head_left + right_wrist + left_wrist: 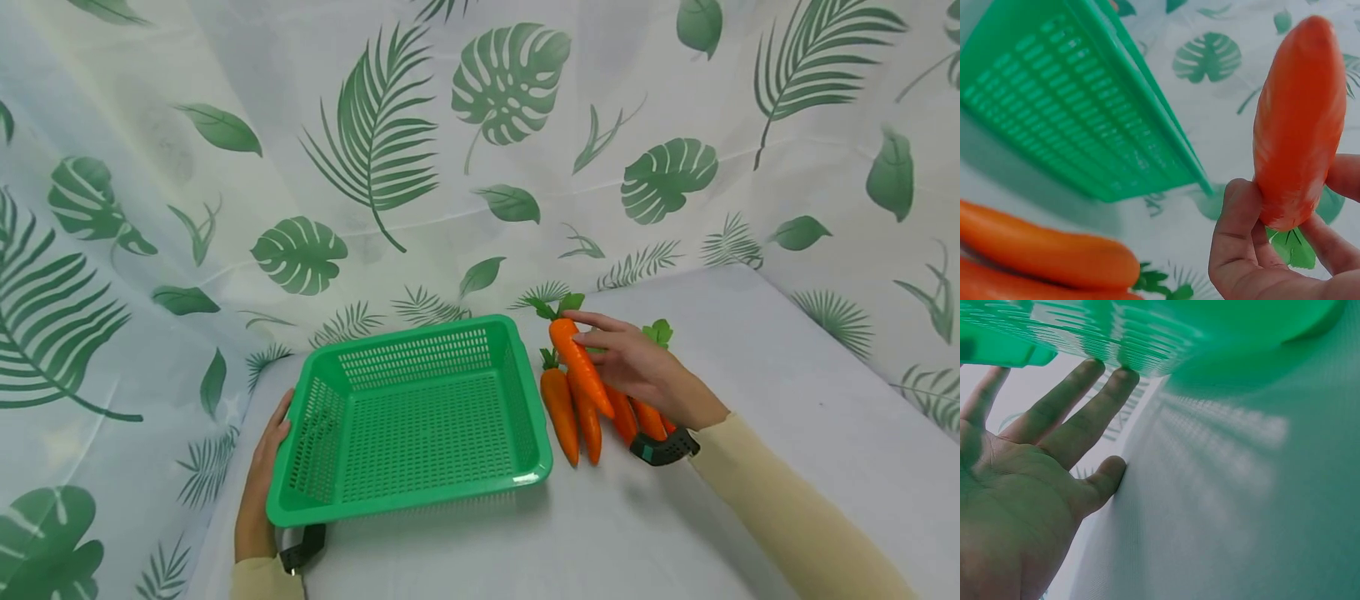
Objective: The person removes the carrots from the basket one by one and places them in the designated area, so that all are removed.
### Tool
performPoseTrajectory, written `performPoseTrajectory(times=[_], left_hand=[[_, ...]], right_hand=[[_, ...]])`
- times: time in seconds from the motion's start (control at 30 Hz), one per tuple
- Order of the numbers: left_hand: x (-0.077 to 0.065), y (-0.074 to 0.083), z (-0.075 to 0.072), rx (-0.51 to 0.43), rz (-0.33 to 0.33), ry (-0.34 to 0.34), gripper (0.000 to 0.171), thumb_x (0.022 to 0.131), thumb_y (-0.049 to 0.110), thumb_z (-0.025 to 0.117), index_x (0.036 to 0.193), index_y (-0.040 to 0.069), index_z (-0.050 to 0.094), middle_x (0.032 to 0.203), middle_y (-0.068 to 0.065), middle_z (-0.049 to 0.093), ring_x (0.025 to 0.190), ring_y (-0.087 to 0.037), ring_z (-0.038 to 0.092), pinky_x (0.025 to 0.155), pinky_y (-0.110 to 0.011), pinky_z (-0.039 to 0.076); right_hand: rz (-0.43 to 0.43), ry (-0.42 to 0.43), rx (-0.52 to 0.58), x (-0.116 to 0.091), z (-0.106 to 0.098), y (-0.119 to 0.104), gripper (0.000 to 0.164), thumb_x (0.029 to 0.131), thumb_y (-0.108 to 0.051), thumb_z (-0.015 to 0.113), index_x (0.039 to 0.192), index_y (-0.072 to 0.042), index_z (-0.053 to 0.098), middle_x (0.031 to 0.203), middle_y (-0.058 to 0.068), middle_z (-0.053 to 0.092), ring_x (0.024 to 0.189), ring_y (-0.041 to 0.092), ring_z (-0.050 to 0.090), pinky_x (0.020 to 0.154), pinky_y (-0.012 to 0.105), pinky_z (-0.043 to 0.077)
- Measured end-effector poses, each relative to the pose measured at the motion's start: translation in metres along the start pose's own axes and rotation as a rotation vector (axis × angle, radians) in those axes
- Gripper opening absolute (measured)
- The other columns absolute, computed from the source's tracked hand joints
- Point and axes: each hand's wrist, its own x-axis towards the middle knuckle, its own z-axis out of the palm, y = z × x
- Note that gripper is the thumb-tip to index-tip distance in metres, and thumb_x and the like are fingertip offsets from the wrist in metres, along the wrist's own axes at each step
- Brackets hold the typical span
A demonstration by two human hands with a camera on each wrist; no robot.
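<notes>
A green plastic basket [420,442] with slotted walls stands on the left part of the table. Along its left side my left hand [267,454] lies with the fingers spread and fairly straight; in the left wrist view fingertips [1127,374] touch the slotted wall, and the thumb is hidden. My right hand [626,367] pinches an orange carrot [579,362] near its leafy top, its tip pointing down toward me. In the right wrist view the held carrot [1300,125] is between thumb and fingers, above the table. Beneath it lie several more carrots [558,408], partly hidden by the hand.
The table [600,533] has a white cover. Behind and to the left hangs a white curtain [555,183] printed with green leaves. The loose carrots lie close to the basket's right wall. A black wrist strap [663,447] sits on the right wrist.
</notes>
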Motion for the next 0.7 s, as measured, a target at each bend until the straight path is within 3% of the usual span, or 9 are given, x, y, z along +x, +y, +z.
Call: performPoseTrajectory(times=[0.1,0.27,0.4,0.53,0.7], left_hand=[[0.0,0.0,0.001,0.0,-0.008,0.01,0.061,0.121,0.031,0.027,0.174,0.009,0.005,0.178,-0.014,0.005,0.138,0.009,0.036,0.105,-0.015,0.035],[0.003,0.005,0.002,-0.007,-0.168,0.026,0.066,0.119,0.046,0.029,0.175,0.024,0.001,0.179,-0.011,0.004,0.148,-0.008,0.031,0.104,-0.016,0.037],[0.006,0.007,0.001,-0.012,-0.231,0.013,0.067,0.119,0.049,0.027,0.174,0.028,-0.004,0.179,-0.011,0.002,0.154,-0.024,0.025,0.104,-0.016,0.038],[0.007,0.007,0.001,-0.005,-0.218,0.011,0.067,0.118,0.049,0.027,0.174,0.027,-0.003,0.179,-0.011,0.002,0.15,-0.014,0.03,0.104,-0.015,0.038],[0.001,0.001,0.001,-0.015,-0.048,0.009,0.064,0.12,0.037,0.028,0.175,0.014,0.004,0.178,-0.009,0.007,0.138,0.006,0.038,0.104,-0.016,0.037]], right_hand=[[-0.004,0.013,0.009,-0.005,-0.009,-0.002,0.054,0.111,-0.012,0.06,0.164,-0.015,0.045,0.135,0.001,0.067,0.119,0.029,0.065,0.1,0.039,0.056],[-0.023,0.034,0.033,-0.013,-0.024,-0.008,0.049,0.112,-0.016,0.06,0.16,-0.019,0.05,0.131,0.0,0.069,0.117,0.026,0.066,0.101,0.036,0.055],[-0.041,0.064,0.037,-0.02,-0.039,-0.012,0.044,0.112,-0.017,0.06,0.156,-0.022,0.054,0.13,-0.003,0.069,0.113,0.021,0.065,0.1,0.035,0.055],[-0.052,0.099,0.036,-0.026,-0.057,-0.015,0.042,0.112,-0.018,0.061,0.153,-0.026,0.057,0.129,-0.007,0.069,0.115,0.019,0.064,0.097,0.034,0.056],[-0.04,0.145,0.036,-0.033,-0.083,-0.015,0.048,0.112,-0.022,0.061,0.159,-0.029,0.05,0.132,-0.01,0.066,0.118,0.017,0.062,0.095,0.034,0.058]])
